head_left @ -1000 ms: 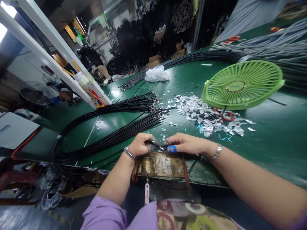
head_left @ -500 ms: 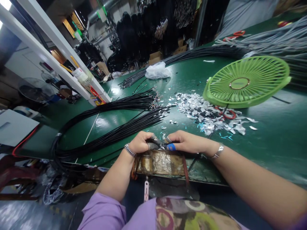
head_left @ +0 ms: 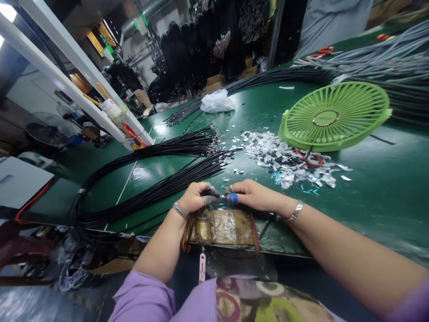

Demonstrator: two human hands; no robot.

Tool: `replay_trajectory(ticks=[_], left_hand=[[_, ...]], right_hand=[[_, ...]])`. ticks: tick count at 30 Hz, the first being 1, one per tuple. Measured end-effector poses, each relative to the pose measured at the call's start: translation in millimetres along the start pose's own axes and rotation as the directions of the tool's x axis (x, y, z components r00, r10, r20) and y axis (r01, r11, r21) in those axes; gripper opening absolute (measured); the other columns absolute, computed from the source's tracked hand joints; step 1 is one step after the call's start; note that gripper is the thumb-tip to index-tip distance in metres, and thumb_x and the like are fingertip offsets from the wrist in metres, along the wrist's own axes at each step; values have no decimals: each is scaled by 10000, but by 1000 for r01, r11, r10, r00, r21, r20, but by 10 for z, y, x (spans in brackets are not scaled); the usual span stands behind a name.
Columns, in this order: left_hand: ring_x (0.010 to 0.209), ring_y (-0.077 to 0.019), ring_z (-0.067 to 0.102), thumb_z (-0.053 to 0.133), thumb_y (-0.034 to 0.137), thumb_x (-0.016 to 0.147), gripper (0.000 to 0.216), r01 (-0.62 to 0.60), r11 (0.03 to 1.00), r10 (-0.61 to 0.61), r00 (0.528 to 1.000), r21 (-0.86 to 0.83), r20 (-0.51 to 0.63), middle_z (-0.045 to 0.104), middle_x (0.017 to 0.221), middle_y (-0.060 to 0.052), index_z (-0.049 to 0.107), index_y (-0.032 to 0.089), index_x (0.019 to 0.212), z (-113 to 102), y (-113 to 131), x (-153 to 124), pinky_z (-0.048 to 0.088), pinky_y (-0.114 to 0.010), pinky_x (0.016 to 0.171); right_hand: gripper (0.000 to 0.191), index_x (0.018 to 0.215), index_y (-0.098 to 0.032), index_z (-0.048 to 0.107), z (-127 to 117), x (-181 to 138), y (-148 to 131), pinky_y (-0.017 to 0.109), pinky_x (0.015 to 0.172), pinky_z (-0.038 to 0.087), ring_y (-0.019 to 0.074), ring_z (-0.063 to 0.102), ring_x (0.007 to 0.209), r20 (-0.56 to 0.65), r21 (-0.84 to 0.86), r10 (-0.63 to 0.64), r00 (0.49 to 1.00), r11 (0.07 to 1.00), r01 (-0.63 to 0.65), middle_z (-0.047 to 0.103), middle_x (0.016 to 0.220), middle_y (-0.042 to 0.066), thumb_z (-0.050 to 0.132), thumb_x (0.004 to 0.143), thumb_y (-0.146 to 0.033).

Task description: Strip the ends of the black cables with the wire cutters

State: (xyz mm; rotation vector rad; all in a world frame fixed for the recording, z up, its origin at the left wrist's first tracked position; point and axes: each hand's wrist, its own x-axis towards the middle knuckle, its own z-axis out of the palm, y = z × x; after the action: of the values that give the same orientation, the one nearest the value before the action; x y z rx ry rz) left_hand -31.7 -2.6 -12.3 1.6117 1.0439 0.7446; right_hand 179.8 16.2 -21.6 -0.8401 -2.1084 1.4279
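Observation:
My left hand (head_left: 196,197) is closed in a pinch around a thin black cable (head_left: 221,196) above the table's front edge. Opposite it, my right hand (head_left: 253,195) pinches the stripped-looking tip of that same cable; blue tape wraps one finger. The fingertips hide most of the tip. Just below the hands lies a tape-covered wooden block (head_left: 228,227). Beyond them rests a bundle of black cables (head_left: 177,183), with shiny ends pointing right. A second cable bundle (head_left: 181,142) behind it shows frayed, coppery wire ends.
Silver foil scraps (head_left: 268,152) and blue bits (head_left: 310,190) litter the green table (head_left: 365,192). A green fan (head_left: 335,116) stands at the right by red-handled scissors (head_left: 313,159). A clear plastic bag (head_left: 217,101) lies farther back. Grey cables (head_left: 385,53) fill the far right corner.
Both hands have lifted slightly off the wooden block, and the cable tip between the fingers now shows more. The view has shifted a little.

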Motion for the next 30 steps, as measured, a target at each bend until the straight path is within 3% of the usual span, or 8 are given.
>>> replay_trajectory(ticks=[4, 11, 14, 17, 20, 23, 26, 30], left_hand=[[449, -73, 487, 747, 488, 607, 419, 77, 994, -85, 989, -71, -124, 565, 552, 20, 608, 117, 744, 17, 29, 13, 393, -189, 431], [445, -63, 469, 591, 546, 739, 415, 63, 998, -66, 984, -21, -164, 562, 577, 12, 576, 132, 737, 15, 12, 9, 376, -190, 445], [502, -86, 507, 582, 445, 779, 304, 1, 989, 27, 982, 147, -186, 582, 595, 6, 583, 142, 755, 36, 6, -6, 408, -204, 497], [630, -123, 565, 570, 324, 803, 177, -104, 896, 207, 958, 433, -198, 642, 700, -24, 617, 153, 804, 62, 30, -38, 442, -237, 605], [652, -143, 577, 560, 277, 806, 139, -159, 739, 296, 950, 655, -103, 653, 717, -37, 632, 159, 793, 84, 57, -67, 438, -256, 627], [639, -147, 589, 565, 269, 802, 122, -205, 667, 293, 956, 716, 0, 656, 699, -32, 635, 171, 781, 101, 68, -78, 444, -254, 614], [664, -149, 618, 568, 268, 802, 110, -134, 706, 297, 947, 696, -119, 679, 739, -35, 633, 179, 808, 106, 66, -80, 472, -249, 629], [678, -157, 640, 551, 249, 798, 108, -19, 667, 399, 853, 745, -335, 691, 748, -40, 631, 181, 822, 92, 59, -87, 491, -252, 636]], right_hand=[[434, 572, -197, 436, 41, 28, 15, 243, 503, 262, 97, 295, 524, -306, 122, 113, 945, 989, -79, 348, 535, -55, 510, 767, -578], [386, 715, -190, 541, 98, 52, -57, 259, 568, 349, 129, 401, 603, -341, 143, 55, 939, 990, -6, 481, 624, -25, 595, 707, -572], [381, 721, -183, 548, 134, 68, -47, 267, 592, 371, 138, 437, 630, -345, 120, 47, 937, 993, -6, 521, 654, -10, 604, 700, -559], [358, 727, -178, 558, 174, 84, -4, 269, 598, 381, 136, 451, 629, -335, 115, 32, 942, 993, 7, 535, 662, -11, 610, 705, -531], [315, 676, -184, 541, 186, 102, 43, 265, 588, 376, 131, 452, 612, -349, 116, 38, 936, 993, 2, 521, 627, -20, 585, 731, -491], [306, 620, -193, 507, 149, 117, 71, 263, 560, 348, 125, 424, 579, -434, 91, 113, 894, 993, -82, 496, 583, -26, 562, 747, -466], [353, 592, -202, 475, 108, 110, 68, 267, 541, 328, 125, 404, 559, -501, 57, 155, 852, 988, -146, 488, 562, -21, 527, 776, -499], [424, 640, -207, 474, 165, 69, 29, 259, 498, 326, 119, 402, 532, -379, 125, 153, 913, 986, -113, 519, 598, -5, 402, 839, -573]])
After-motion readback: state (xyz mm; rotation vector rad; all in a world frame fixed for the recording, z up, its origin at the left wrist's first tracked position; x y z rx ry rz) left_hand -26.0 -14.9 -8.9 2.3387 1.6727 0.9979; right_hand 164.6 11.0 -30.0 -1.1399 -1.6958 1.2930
